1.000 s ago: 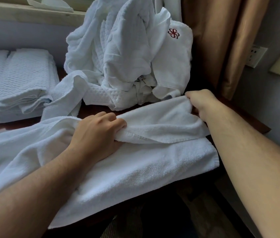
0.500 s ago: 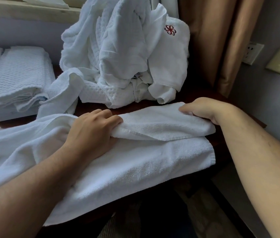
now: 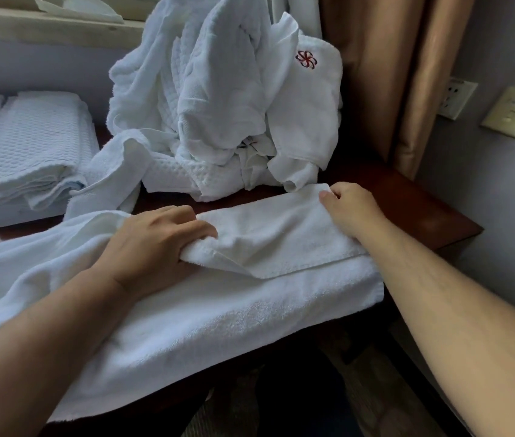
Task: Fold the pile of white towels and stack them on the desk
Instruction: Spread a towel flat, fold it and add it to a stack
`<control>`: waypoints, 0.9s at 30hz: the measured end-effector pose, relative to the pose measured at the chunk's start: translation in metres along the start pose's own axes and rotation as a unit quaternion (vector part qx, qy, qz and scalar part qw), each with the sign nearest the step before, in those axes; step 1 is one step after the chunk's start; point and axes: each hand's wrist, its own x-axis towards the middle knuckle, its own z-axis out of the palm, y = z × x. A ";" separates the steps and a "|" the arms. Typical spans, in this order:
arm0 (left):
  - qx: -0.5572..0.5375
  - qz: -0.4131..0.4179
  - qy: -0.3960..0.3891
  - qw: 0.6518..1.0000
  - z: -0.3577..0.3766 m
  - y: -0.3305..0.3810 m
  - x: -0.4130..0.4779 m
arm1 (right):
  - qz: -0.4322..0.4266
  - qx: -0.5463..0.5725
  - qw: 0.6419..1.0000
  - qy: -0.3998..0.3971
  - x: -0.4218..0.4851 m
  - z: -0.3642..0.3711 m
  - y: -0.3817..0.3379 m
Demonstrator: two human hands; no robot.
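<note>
White towel spread along near edge of tabletop, near side hanging over. Far strip lies doubled over on top. Left hand grips doubled edge mid-towel, fingers curled under. Right hand pinches far right corner. Unfolded towel pile heaped far centre; folded stack far left.

Left frame edge crops towel; left hand fingertips hidden under its fold.
</note>
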 end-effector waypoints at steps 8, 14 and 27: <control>0.020 -0.016 0.012 1.000 0.006 -0.005 -0.004 | -0.003 -0.239 0.958 0.157 -0.020 0.015 -0.021; 0.038 -0.033 0.008 0.999 0.007 -0.004 -0.003 | -0.124 -0.095 0.985 -0.070 -0.049 0.046 -0.051; 0.112 -0.058 -0.014 0.992 0.009 -0.011 0.005 | -0.101 -0.188 0.969 -0.123 -0.035 0.055 -0.032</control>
